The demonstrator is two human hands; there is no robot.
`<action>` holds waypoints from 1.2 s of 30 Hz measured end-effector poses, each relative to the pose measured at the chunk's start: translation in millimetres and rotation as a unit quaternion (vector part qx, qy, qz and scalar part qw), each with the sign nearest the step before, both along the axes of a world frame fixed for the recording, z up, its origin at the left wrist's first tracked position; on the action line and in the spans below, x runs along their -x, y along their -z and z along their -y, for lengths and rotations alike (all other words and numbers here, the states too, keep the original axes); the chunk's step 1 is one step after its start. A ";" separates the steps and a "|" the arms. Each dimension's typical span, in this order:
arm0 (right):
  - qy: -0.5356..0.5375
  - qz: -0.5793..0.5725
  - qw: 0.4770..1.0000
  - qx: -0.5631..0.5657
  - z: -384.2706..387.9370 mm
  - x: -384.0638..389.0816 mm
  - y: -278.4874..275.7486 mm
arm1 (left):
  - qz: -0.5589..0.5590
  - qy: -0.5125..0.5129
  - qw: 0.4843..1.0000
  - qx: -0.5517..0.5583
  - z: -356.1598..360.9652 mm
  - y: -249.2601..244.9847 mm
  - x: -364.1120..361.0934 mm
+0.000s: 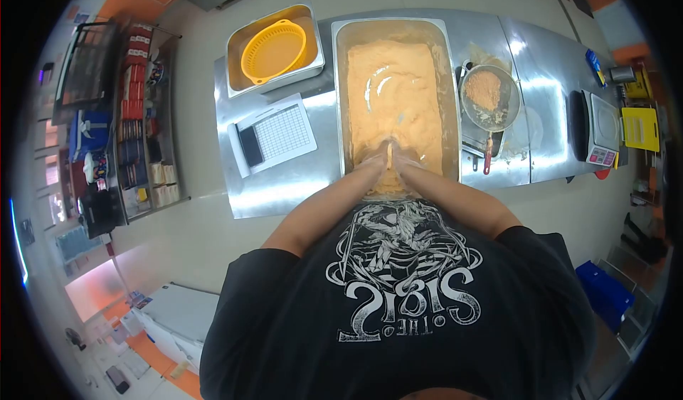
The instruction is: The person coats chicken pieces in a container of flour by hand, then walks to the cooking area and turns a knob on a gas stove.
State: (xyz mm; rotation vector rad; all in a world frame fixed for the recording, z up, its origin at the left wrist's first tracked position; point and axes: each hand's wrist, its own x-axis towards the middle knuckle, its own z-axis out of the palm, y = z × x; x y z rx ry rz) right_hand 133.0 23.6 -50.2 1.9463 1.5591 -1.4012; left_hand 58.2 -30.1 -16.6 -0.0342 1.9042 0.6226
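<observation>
Both of my hands are at the near end of a deep metal tray (pixel 452 94) filled with a soft, pale orange, paste-like mixture (pixel 395 80). My left hand (pixel 375 160) sits close beside my right hand (pixel 405 160), the two almost meeting. Their fingers are sunk in the mixture or smeared with it, so how they are bent stays hidden. Glossy streaks and a smooth surface show on the mixture farther from me.
Left of the tray stand a metal pan (pixel 320 62) holding a yellow plastic basket (pixel 274 50), and a white gridded cutter (pixel 281 135). On the right are a frying pan (pixel 506 115) with crumbly orange food (pixel 484 91) and a digital scale (pixel 601 130). The steel table (pixel 277 197) ends near my body.
</observation>
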 end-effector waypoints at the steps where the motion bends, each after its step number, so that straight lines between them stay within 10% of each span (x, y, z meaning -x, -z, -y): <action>1: -0.020 0.004 1.000 -0.002 -6.7 0.7 -6.8 | 0.022 -0.026 0.999 -0.015 -2.6 -12.4 0.5; 5: -0.069 -0.011 0.995 -0.071 -38.5 -11.2 -7.6 | 0.065 -0.098 0.989 -0.093 -13.0 -68.5 9.7; 11: -0.299 -0.098 0.929 -0.196 -79.1 -12.9 -62.9 | -0.217 0.164 0.959 -0.082 -23.9 -12.9 27.0; 14: -0.308 -0.113 0.940 -0.094 -88.6 11.3 -144.3 | -0.394 0.356 0.844 -0.082 -7.0 26.1 39.7; 20: -0.214 -0.179 0.950 -0.139 -121.1 35.6 -47.7 | -0.301 0.413 0.853 -0.104 3.5 -45.7 33.6; 23: -0.430 -0.406 0.746 -0.308 -112.5 42.5 51.0 | -0.248 0.503 0.820 -0.112 5.3 -78.6 30.8; 27: -0.543 -0.304 0.783 0.006 -87.3 21.7 17.3 | -0.234 0.314 0.912 -0.120 0.8 -90.9 42.0; 29: -0.616 -0.308 0.713 -0.133 -81.4 -1.0 18.0 | -0.319 0.232 0.907 -0.147 1.2 -63.0 52.8; 32: -0.614 -0.144 0.776 -0.031 -73.5 -17.5 -55.5 | -0.375 0.379 0.842 -0.086 -2.6 -25.2 59.2; 36: -0.671 -0.050 0.733 -0.103 -81.2 -11.9 -99.1 | -0.151 0.499 0.852 -0.047 -5.5 -34.4 35.5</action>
